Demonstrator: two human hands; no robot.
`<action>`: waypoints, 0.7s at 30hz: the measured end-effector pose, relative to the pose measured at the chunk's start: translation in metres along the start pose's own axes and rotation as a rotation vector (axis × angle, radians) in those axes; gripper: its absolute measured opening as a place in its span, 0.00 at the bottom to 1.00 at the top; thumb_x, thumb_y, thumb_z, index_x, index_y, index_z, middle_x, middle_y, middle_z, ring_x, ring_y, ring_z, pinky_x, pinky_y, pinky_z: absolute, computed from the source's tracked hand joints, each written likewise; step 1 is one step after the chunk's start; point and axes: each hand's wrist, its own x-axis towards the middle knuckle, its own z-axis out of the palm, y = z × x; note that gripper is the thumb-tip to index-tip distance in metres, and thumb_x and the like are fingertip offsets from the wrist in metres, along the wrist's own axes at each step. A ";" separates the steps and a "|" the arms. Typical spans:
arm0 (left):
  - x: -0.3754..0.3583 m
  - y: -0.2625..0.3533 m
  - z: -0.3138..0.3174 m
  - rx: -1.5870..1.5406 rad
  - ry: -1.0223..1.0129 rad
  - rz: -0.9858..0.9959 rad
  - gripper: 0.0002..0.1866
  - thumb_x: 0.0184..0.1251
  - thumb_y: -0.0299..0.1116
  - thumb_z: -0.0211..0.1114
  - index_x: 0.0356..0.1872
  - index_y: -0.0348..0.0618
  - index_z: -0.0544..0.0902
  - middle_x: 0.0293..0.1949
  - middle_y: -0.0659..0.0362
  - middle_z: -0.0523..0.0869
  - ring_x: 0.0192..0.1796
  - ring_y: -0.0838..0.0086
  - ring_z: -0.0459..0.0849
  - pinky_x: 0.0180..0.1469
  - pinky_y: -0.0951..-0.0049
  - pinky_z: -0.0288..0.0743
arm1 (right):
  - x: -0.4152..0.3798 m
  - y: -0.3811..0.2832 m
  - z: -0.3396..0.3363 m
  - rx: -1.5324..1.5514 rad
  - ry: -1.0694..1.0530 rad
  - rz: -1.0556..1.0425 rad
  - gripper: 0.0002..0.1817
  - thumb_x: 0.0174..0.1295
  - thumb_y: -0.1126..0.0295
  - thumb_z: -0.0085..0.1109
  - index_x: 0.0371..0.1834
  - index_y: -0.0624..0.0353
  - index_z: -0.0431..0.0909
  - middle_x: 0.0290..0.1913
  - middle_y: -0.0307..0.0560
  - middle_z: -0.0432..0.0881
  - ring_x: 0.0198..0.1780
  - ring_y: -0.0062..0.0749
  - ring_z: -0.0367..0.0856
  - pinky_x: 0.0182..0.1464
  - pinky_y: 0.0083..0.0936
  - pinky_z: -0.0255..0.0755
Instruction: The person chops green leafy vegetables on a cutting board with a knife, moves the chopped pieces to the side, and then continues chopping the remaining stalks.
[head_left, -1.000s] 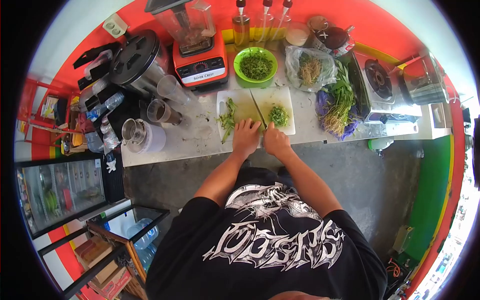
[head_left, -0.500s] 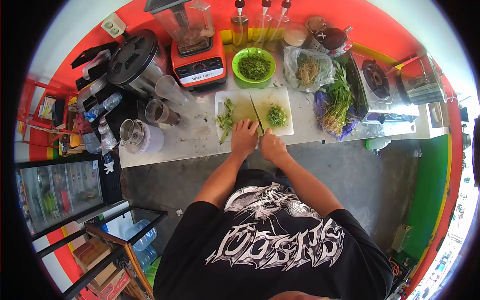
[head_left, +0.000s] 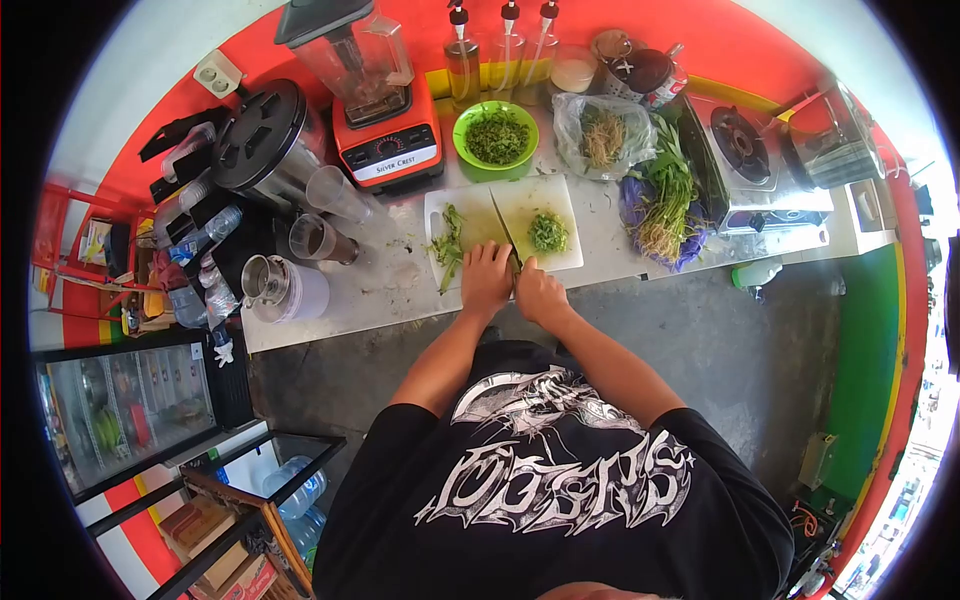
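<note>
My right hand point(head_left: 541, 293) is wrapped round the handle of a knife point(head_left: 503, 220), whose blade points away from me across a white cutting board point(head_left: 550, 193). Close against the blade's left side, my left hand point(head_left: 487, 277) presses down at the board's near edge with bent fingers. Whatever lies beneath those fingers is hidden. Right of the blade sits a small heap of chopped greens point(head_left: 548, 233). Uncut green stems point(head_left: 447, 245) lie along the board's left side. Just behind the board, a lime-green bowl point(head_left: 496, 171) holds more chopped greens point(head_left: 496, 137).
Right of the board lie a clear bag with rooty stems point(head_left: 603, 138) and a bunch of leafy greens point(head_left: 664, 210). A gas stove point(head_left: 770, 205) stands farther right. To the left are a red blender point(head_left: 392, 155), plastic cups point(head_left: 320, 240) and a white pitcher point(head_left: 298, 292). Pump bottles point(head_left: 462, 70) line the wall.
The view has shifted slightly, so the counter's things sit a little farther left. Both hands stay in nearly the same place at the knife and board; the heap looks much the same.
</note>
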 end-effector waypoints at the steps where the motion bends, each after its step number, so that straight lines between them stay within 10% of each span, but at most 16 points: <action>1: 0.000 0.000 -0.001 -0.003 -0.001 0.005 0.16 0.65 0.32 0.63 0.54 0.50 0.80 0.47 0.57 0.79 0.53 0.58 0.76 0.55 0.54 0.68 | 0.006 0.001 -0.001 -0.032 0.015 -0.034 0.18 0.74 0.62 0.51 0.53 0.67 0.67 0.48 0.74 0.85 0.54 0.68 0.85 0.57 0.54 0.79; 21: -0.002 -0.002 -0.002 -0.137 0.036 0.002 0.12 0.74 0.33 0.58 0.55 0.47 0.78 0.49 0.58 0.83 0.54 0.59 0.77 0.59 0.56 0.67 | 0.000 0.012 -0.003 0.077 0.085 0.042 0.20 0.76 0.57 0.49 0.53 0.68 0.69 0.50 0.75 0.84 0.55 0.72 0.83 0.60 0.57 0.75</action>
